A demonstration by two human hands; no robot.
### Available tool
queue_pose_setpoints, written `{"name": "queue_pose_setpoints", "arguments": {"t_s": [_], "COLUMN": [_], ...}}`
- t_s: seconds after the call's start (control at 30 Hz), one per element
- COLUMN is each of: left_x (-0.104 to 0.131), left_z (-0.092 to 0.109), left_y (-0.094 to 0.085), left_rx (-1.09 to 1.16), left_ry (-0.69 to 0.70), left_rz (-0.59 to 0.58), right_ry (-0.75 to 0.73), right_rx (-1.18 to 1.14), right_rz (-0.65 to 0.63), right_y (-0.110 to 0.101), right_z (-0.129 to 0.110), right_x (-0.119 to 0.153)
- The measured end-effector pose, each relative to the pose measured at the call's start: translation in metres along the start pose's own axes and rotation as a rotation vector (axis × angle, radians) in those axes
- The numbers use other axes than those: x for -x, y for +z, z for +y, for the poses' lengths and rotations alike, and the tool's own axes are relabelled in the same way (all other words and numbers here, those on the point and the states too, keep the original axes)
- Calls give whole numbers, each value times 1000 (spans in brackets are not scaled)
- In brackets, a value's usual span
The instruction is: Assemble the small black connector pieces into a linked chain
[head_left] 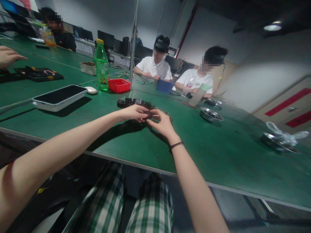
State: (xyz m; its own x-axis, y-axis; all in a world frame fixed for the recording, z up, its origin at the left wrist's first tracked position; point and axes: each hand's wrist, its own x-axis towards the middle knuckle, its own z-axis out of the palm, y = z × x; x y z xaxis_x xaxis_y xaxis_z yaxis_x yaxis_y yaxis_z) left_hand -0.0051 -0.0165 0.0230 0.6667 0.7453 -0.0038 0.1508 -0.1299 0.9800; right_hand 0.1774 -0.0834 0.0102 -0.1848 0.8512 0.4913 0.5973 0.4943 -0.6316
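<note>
Over the green table point(194, 152), my left hand point(135, 112) reaches in with its fingers bent together. From the other side my right hand point(162, 123) meets it, thumb and fingers pinched in. Between the fingertips is a small dark piece, too small and blurred to name. Just behind my left hand lies a cluster of black parts point(131, 102), some with grey markings. Part of that cluster is hidden by my hands. A dark band circles my right wrist.
To the left are a white tray point(58, 106) with a dark top, a green bottle point(101, 69) and a red bin point(119, 86). Metal bowls point(211, 117) stand to the right. Across the table, co-workers point(156, 66) sit by a blue bin point(164, 86). Another person's hand point(9, 57) is at far left.
</note>
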Motion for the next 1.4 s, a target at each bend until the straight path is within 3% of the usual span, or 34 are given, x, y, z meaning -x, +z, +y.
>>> {"name": "queue_pose_setpoints", "arguments": {"t_s": [1.0,1.4], "left_x": [-3,1], "left_z": [-5,2], "left_y": [-2,0], "left_rx": [-11,-35], "left_ry": [0,-14], "left_rz": [-16,-7], "right_ry": [-5,1], "right_rx": [-8,-10], "right_rz": [2,4], "right_y": [0,1], "right_z": [1,1], "right_x": [-1,0]}}
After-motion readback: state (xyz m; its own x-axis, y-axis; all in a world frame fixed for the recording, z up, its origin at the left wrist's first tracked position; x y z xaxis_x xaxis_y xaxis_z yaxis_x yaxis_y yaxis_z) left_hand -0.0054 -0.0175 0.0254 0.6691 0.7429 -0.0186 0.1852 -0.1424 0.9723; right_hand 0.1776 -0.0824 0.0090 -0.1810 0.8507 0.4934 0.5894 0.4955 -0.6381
